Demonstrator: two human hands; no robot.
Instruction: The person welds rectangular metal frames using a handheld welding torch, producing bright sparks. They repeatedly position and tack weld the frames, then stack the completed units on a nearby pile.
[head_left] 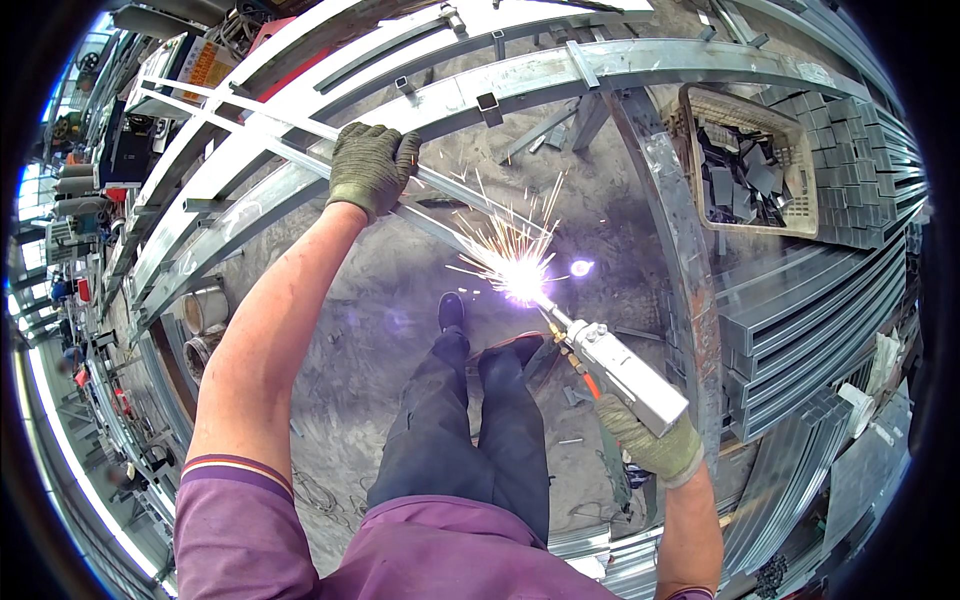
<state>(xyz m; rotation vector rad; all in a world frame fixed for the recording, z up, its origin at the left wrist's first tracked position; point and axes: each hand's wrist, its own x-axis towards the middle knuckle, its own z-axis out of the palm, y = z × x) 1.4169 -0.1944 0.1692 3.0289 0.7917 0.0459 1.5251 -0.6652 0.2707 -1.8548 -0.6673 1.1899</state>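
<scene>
a gloved right hand (pixel 655 440), lower right of the frame, wraps its fingers around the rear of a white handheld torch (pixel 630 375), an orange hose (pixel 590 385) running beside it. the torch looks rigid and moderately heavy, a tool best taken by that rear body, well behind the glowing nozzle.

just right of center, sparks (pixel 515 265) spray from the tip, their glare hiding the exact point of contact. a gloved left hand (pixel 372 170), above and left of center, bends its fingers over two slim metal bars (pixel 290 152); the undersides of the grip are out of sight. the bars slant from the upper left down toward the sparks. they appear stiff, light for their length and smooth enough to slide in a loose hold; the sparking ends are likely hot, so the middle stretch seems the safer place to grip.

beyond, a long steel beam (pixel 680 62) arcs across the top, with a pale plastic crate (pixel 765 228) of dark offcuts (pixel 740 185) at upper right, near stacked metal channels (pixel 800 320).
</scene>
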